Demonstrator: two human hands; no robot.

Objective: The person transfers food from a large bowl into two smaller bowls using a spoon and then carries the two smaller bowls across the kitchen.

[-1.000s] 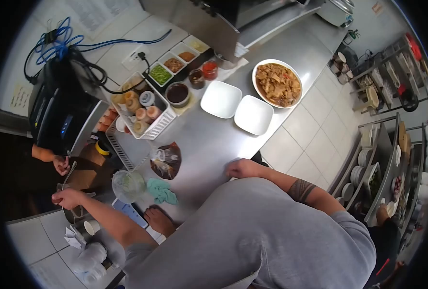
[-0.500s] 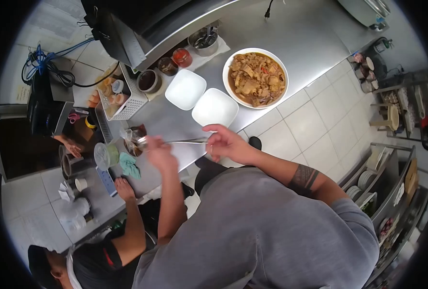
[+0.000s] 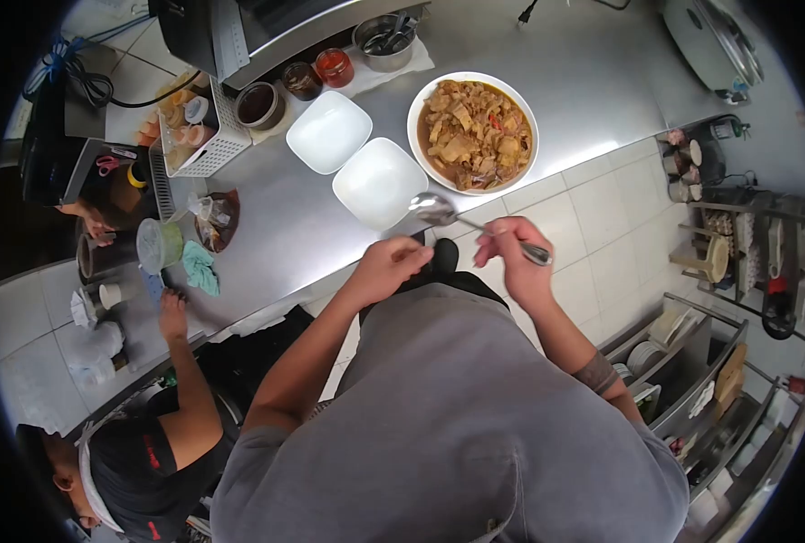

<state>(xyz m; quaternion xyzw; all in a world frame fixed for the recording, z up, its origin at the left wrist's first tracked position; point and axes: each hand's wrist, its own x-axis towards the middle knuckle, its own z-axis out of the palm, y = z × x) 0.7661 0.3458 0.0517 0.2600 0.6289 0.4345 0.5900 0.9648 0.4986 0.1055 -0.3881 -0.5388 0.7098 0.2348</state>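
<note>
My right hand (image 3: 517,262) grips a large metal serving spoon (image 3: 475,226) by its handle; the bowl points left, over the front edge of the counter near a white bowl. My left hand (image 3: 389,270) is beside it, fingers curled in toward the thumb, with nothing visible in them. Two white square bowls, one nearer (image 3: 381,185) and one farther (image 3: 329,133), stand side by side with bare insides. To their right, a round white bowl (image 3: 414,154) holds a brown meat stew (image 3: 475,131) in sauce.
A steel counter (image 3: 593,90) carries sauce jars (image 3: 334,68), a pot of utensils (image 3: 386,43) and a white basket (image 3: 226,136). At left, a co-worker's hand (image 3: 173,317) rests near a green cloth (image 3: 201,268). Shelves with plates (image 3: 642,357) stand behind at right.
The spoon, earlier held between both hands at the left, is now in my right hand alone. Both hands have moved right, and the spoon's bowl is now near the white bowls.
</note>
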